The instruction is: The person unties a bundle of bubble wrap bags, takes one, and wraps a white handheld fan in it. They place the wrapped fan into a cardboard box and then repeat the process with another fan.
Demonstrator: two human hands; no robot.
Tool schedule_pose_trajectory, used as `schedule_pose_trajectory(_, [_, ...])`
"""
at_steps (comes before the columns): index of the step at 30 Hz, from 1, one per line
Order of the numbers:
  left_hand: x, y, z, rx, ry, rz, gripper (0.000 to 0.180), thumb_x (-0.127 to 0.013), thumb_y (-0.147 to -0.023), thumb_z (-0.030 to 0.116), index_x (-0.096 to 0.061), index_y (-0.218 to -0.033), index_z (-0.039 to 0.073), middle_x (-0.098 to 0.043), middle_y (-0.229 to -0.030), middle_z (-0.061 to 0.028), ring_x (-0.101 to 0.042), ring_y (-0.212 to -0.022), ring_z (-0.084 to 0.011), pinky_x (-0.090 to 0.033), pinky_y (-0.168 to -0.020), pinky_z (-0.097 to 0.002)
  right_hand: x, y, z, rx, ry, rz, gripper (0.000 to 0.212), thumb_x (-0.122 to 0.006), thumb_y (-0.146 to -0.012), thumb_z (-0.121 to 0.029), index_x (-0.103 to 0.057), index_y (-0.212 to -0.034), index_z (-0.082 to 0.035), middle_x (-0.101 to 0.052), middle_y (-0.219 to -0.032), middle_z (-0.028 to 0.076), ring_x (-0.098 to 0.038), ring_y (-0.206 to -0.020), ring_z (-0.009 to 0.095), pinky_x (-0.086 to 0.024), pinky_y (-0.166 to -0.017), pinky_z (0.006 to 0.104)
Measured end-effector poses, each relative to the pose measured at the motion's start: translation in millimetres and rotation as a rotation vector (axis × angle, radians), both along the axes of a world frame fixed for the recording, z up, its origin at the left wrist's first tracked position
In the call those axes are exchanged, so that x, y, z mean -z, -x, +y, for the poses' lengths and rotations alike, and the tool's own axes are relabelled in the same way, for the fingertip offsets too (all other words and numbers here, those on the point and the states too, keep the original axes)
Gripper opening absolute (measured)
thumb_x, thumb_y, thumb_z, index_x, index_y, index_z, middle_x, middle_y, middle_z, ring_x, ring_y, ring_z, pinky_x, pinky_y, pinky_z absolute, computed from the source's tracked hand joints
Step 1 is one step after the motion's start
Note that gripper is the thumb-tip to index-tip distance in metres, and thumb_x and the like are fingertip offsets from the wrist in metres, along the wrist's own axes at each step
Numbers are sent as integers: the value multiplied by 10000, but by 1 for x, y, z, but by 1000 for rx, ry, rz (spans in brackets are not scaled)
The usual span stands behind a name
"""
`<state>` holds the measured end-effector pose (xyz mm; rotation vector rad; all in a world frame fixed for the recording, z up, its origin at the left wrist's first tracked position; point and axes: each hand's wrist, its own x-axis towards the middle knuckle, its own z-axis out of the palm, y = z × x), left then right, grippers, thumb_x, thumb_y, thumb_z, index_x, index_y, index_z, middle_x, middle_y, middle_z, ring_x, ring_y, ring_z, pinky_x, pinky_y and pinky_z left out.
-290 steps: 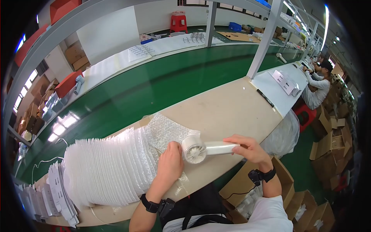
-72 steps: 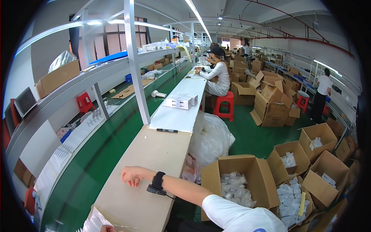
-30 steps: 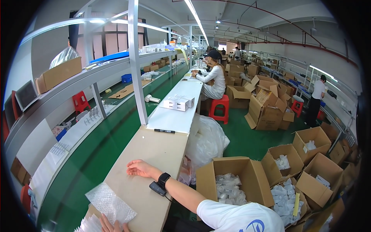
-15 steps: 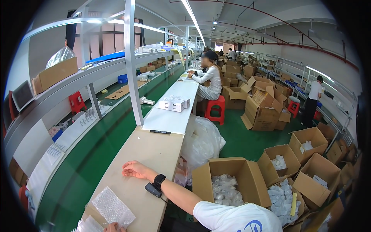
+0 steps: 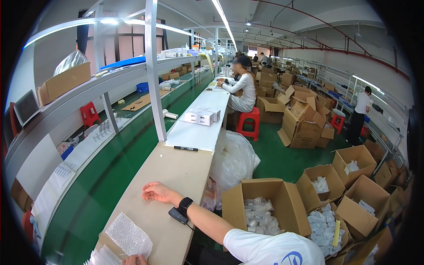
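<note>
A clear bubble wrap bag lies at the near end of the beige worktop. At its near edge, my left hand grips the bag between its fingers; the lower frame edge cuts off most of this hand. My right hand rests on the worktop farther ahead, fingers loosely curled and apart, holding nothing. A black device is strapped to my right wrist. Beside the bubble wrap bag, at the bottom left, stands a pile of thin whitish translucent sheets or bags.
A black marker lies beyond my right hand, with white boxes farther along. To the right stand several cartons, one holding clear plastic pieces. A metal post rises at the bench's left edge. A co-worker sits ahead.
The near right corner of the bubble wrap bag has shifted slightly up and inward at my left hand. My right hand stays in place; the whole view has shifted a little.
</note>
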<state>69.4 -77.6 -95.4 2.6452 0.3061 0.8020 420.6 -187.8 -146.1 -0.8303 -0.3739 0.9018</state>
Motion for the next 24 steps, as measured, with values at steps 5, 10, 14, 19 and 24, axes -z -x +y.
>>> schedule_pose_trajectory(5, [8,-1,2,-66,25,56,289,-595,-880,231,-653,-767,-29,-627,-724,-252,-598,-671,-426,-469,-600,-477,-1,1,-1,9,11,-5,112,-507,-915,-17,-528,-1020,17,-645,-894,154,-664,-825,235,-552,-758,312])
schedule_pose_trajectory(10, [3,0,-2,-98,-2,45,258,-616,-865,210,-651,-745,-16,-623,-692,-233,-597,-644,-411,-475,-577,-471,-1,3,0,10,23,-27,107,-514,-930,-33,-543,-1023,10,-653,-915,151,-666,-839,223,-553,-766,304])
schedule_pose_trajectory(14, [2,-1,-3,-58,-27,-21,217,-631,-849,183,-658,-740,-3,-623,-687,-225,-598,-639,-405,-481,-578,-470,-2,2,-3,43,43,-15,118,-525,-909,-29,-534,-1019,13,-647,-898,156,-664,-823,231,-553,-762,311])
schedule_pose_trajectory(19, [1,2,-2,-46,-25,-27,199,-645,-832,184,-667,-749,4,-630,-710,-223,-601,-657,-409,-488,-594,-464,-2,3,-4,14,36,-27,117,-519,-926,-29,-543,-1031,16,-654,-931,159,-667,-848,226,-554,-789,309])
schedule_pose_trajectory(24, [-9,1,-8,-103,4,23,220,-653,-826,214,-676,-773,2,-634,-728,-231,-603,-677,-418,-492,-628,-466,-2,1,-4,21,58,-36,121,-522,-923,-27,-544,-1033,18,-654,-935,160,-667,-849,226,-556,-795,311])
